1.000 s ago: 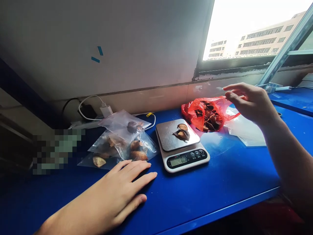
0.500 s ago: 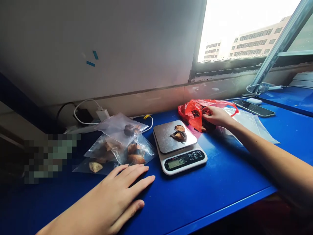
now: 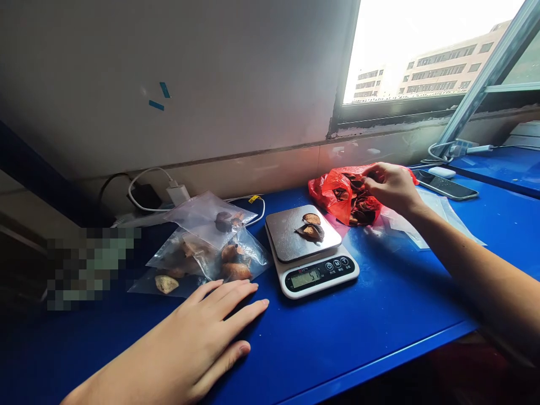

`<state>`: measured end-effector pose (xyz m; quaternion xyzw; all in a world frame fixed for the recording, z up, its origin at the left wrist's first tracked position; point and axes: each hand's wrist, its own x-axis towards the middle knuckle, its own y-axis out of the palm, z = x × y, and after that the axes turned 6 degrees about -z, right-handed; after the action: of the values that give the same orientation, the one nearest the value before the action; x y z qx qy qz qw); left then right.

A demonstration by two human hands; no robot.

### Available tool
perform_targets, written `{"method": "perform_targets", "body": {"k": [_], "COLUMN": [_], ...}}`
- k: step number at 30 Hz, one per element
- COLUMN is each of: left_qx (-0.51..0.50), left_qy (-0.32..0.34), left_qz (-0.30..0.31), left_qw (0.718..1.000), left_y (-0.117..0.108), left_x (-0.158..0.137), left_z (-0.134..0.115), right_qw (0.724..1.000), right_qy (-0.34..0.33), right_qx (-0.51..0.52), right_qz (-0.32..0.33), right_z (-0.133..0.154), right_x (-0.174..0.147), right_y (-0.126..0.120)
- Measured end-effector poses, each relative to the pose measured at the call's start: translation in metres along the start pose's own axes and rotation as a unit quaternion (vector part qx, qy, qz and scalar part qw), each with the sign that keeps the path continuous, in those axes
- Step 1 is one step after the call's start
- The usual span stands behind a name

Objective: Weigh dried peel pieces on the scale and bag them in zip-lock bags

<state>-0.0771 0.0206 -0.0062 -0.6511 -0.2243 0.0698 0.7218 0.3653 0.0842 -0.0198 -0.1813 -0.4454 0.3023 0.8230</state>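
My right hand [image 3: 390, 185] is at the mouth of a red plastic bag [image 3: 327, 188], fingers pinched together; what they grip, if anything, is hidden. Inside the bag are many dark brown curved dried pieces [image 3: 365, 208]. A white digital kitchen scale [image 3: 314, 278] stands before it, with two brown dried pieces [image 3: 311, 228] on its steel plate. Its display seems to read 5.1. My left hand [image 3: 211, 332] lies flat on the blue table, fingers spread, fingertips close to the clear zip bags [image 3: 206, 247], which hold brown dried pieces and one pale chunk.
Flat clear plastic bags [image 3: 439, 219] lie under my right forearm. A phone [image 3: 447, 185] and a white case [image 3: 441, 172] sit farther back. White cables and a charger [image 3: 178, 194] run along the wall. The blue table's front edge [image 3: 379, 365] is near me.
My right hand has drawn up and slightly right from inside the red bag, leaving more of its contents visible. The scale reading has changed from about 8.0 to about 5.1.
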Motion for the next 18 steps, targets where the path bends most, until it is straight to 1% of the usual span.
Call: {"method": "perform_targets", "body": {"k": [2, 5, 8, 11, 13, 15, 18], "left_qx": [-0.002, 0.001, 0.009, 0.017, 0.014, 0.004, 0.001], "left_qy": [0.003, 0.005, 0.008, 0.013, 0.011, 0.003, -0.001], "left_qz": [0.0, -0.001, 0.0, 0.007, 0.01, 0.011, 0.018], "left_qw": [1.0, 1.0, 1.0, 1.0, 1.0, 1.0, 1.0], "left_y": [0.0, -0.001, -0.001, 0.0, 0.0, -0.001, -0.002], "left_x": [0.0, 0.0, 0.0, 0.001, 0.001, 0.001, 0.001], "left_z": [0.0, 0.0, 0.0, 0.001, 0.001, 0.0, 0.0], "right_qw": [1.0, 0.999, 0.997, 0.992, 0.985, 0.969, 0.943], "right_qy": [0.005, 0.0, -0.023, -0.055, -0.096, -0.167, -0.262], "right_qx": [0.001, 0.01, 0.031, 0.062, 0.086, 0.108, 0.142], "right_qz": [-0.027, -0.052, -0.071, -0.092, -0.119, -0.149, -0.146], "right_z": [0.006, 0.013, 0.024, 0.043, 0.06, 0.078, 0.098], "right_x": [-0.003, -0.007, -0.012, -0.024, -0.038, -0.054, -0.074], "right_y": [-0.005, -0.008, -0.009, -0.014, -0.021, -0.028, -0.035]}}
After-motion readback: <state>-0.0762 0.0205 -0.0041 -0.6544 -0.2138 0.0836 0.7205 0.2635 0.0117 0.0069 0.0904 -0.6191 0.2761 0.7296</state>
